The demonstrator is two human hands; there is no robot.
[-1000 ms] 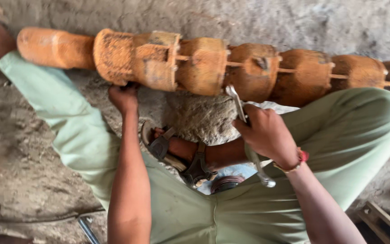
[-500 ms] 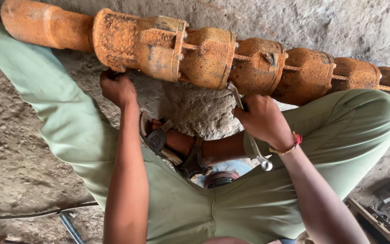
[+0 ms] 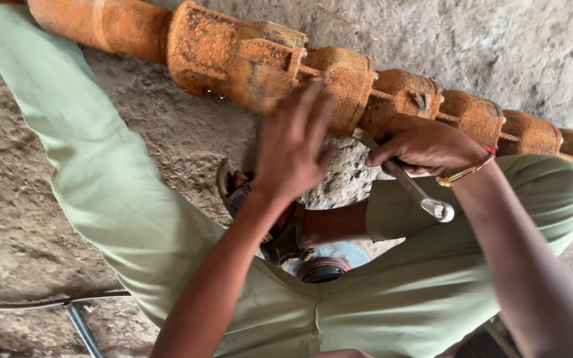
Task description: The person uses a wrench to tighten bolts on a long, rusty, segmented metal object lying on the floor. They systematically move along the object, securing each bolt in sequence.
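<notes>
Where the rough grey concrete floor (image 3: 499, 46) fills the view, a long rusty orange pump shaft (image 3: 260, 59) made of bolted, flanged sections lies across it, running from the upper left down toward the right edge. Beneath that shaft sits the person, whose pale green trousers (image 3: 121, 212) spread in 2 wide legs, 1 reaching up to the top left corner and 1 bending off to the right. Between the knees a sandalled foot (image 3: 266, 212) rests on the floor just below the shaft. The left hand (image 3: 293, 149) is raised in front of a middle section of the shaft, fingers spread and loose, gripping nothing; the picture does not show clearly whether the fingertips touch the rusty flange. The right hand (image 3: 426, 146) is clenched around a steel wrench (image 3: 409, 182), whose upper end lies against the shaft at the joint between 2 sections while its ring end pokes out below the wrist. A thin gold bangle (image 3: 462, 174) with a red thread circles that wrist. At the lower left a thin metal rod (image 3: 84, 328) lies on the floor, well apart from both hands.
</notes>
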